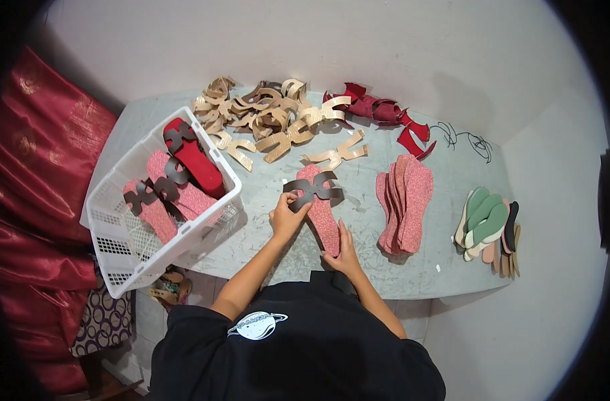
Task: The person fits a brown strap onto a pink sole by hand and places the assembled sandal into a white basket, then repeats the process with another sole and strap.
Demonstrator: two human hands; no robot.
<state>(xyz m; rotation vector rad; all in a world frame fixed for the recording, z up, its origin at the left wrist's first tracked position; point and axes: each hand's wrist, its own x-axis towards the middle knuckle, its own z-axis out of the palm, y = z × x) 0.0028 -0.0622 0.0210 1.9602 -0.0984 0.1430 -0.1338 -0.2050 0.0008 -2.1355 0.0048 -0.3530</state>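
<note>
A pink speckled sandal sole (326, 226) lies on the table in front of me, toe end pointing away. Across its front part sits a dark brown X-shaped strap (316, 190), its arms reaching past both edges of the sole. With closed fingers my left hand (289, 218) grips the strap's lower left arm. My right hand (343, 254) is closed around the heel of the sole, thumb on the left and fingers along the right edge. Right of it lies a stack of similar pink soles (409, 204).
On the left, a white plastic basket (232, 194) holds pink soles with brown straps and a red one (201, 167). Behind are piled gold straps (271, 120), red straps (378, 110) and black cord (475, 144). Green soles (486, 217) lie near the right edge.
</note>
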